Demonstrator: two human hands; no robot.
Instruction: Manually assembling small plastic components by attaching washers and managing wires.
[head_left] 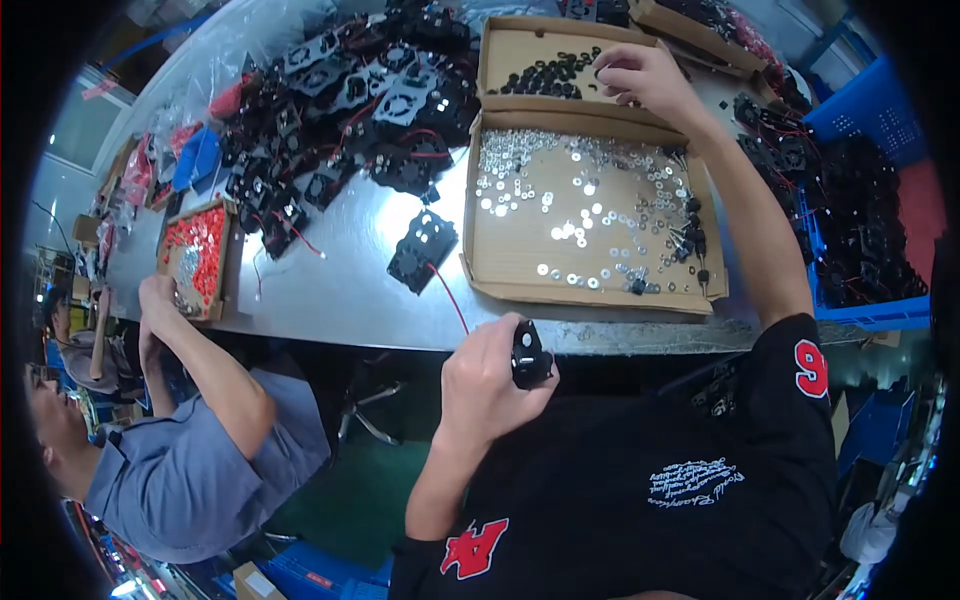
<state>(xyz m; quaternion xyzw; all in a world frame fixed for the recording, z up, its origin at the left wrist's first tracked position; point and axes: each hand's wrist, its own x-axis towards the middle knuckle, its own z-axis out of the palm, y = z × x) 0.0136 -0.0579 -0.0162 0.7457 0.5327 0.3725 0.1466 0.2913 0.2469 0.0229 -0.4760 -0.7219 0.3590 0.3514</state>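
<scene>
Our black shirt (pixel 600 480) lay nearest. Just beyond, our left hand (pixel 480 382) had its fingers clamped on a black part (pixel 530 362), just short of the metal table (pixel 340 250), long axis near-upright in view, top end toward the tabletop. Our right hand (pixel 648 82), fingers curled, hung over black rings (pixel 545 77); we couldn't tell whether they pinched one. Tabletop shone, bright with glare. Green floor (pixel 400 490) below; a seated co-worker (pixel 200 480) at left.
</scene>
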